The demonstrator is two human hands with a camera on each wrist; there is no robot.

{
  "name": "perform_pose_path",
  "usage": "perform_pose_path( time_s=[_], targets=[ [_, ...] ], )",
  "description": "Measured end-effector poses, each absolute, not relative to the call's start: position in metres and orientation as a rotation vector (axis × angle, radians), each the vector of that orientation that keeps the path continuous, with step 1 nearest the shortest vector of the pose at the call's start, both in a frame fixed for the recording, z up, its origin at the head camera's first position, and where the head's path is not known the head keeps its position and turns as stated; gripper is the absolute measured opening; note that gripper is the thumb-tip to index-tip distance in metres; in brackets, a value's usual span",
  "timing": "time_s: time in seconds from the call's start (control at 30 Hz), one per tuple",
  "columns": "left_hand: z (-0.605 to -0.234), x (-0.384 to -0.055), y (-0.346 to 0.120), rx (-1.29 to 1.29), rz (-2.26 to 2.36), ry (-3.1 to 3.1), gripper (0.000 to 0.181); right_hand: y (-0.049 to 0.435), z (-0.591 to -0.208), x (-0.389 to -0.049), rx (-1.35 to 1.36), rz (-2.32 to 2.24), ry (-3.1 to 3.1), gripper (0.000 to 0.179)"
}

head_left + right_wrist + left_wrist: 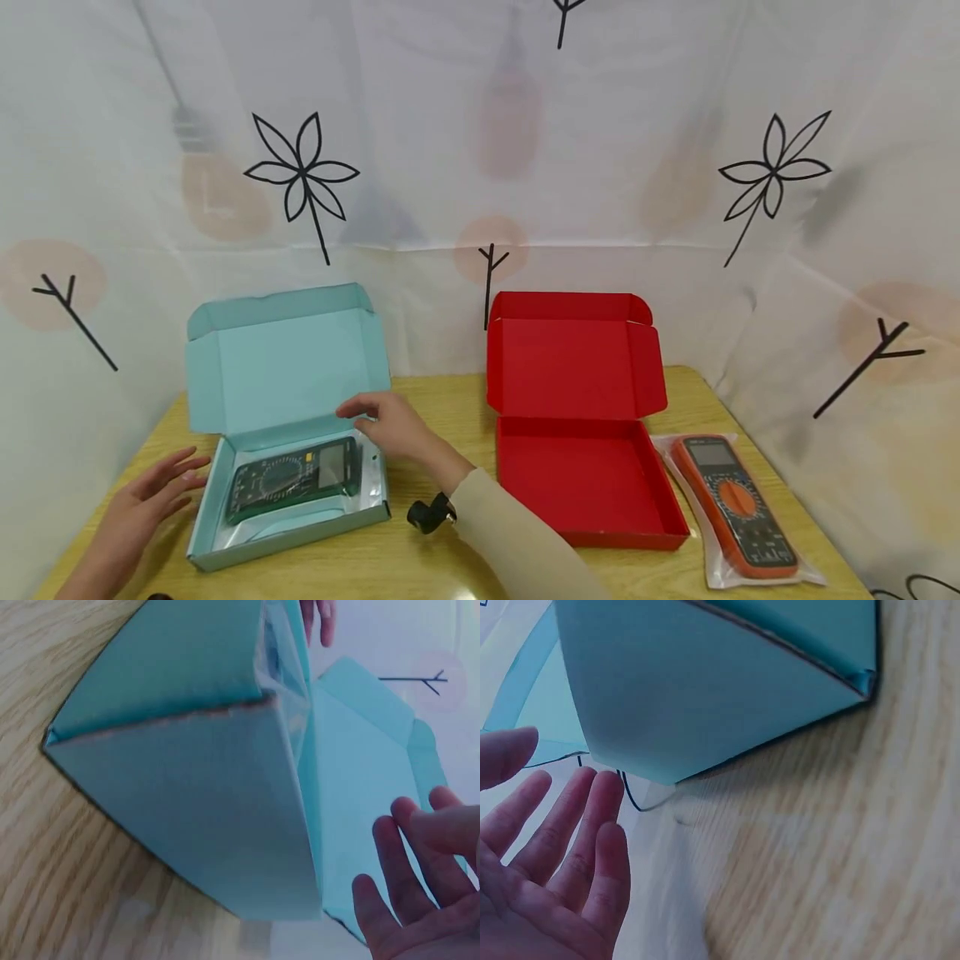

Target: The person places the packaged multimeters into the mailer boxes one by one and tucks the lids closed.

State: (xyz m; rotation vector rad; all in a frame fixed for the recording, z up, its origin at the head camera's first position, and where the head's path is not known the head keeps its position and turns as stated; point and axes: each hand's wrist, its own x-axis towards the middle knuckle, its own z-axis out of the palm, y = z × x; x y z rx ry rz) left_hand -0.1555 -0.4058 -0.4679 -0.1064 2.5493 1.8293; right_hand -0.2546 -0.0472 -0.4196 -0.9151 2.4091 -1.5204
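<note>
A light blue cardboard box stands with its lid raised at the left of the table. Inside it lies a dark green multimeter in a clear plastic bag. My left hand is beside the box's left side, fingers spread and holding nothing. Over the box's back right corner is my right hand, its fingers loosely bent and nothing between them. In the left wrist view the fingers are relaxed near the box wall. The right wrist view shows the right hand in front of the lid.
An open red box with its lid up stands right of the middle. Beside it lies an orange multimeter in a clear bag. A small black object shows by the right wrist. A patterned cloth hangs behind the wooden table.
</note>
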Motion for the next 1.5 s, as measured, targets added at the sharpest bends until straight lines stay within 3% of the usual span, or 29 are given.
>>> perform_pose_path(
  time_s=[0.53,0.83,1.13,1.5],
  targets=[
    [-0.453,-0.172,-0.401,-0.029,1.903,2.599,0.066,-0.020,-0.427,-0.268,-0.595,-2.075,2.669,0.034],
    [-0.444,-0.182,-0.396,-0.075,1.797,2.670,0.070,-0.021,-0.437,-0.268,-0.388,-2.063,2.511,0.050],
    [-0.437,-0.183,-0.404,-0.022,1.751,2.642,0.072,-0.025,-0.437,-0.266,-0.397,-2.031,2.352,0.059],
    [-0.434,-0.188,-0.402,-0.040,1.677,2.659,0.075,-0.030,-0.436,-0.268,-0.422,-2.013,2.331,0.055]
  ],
)
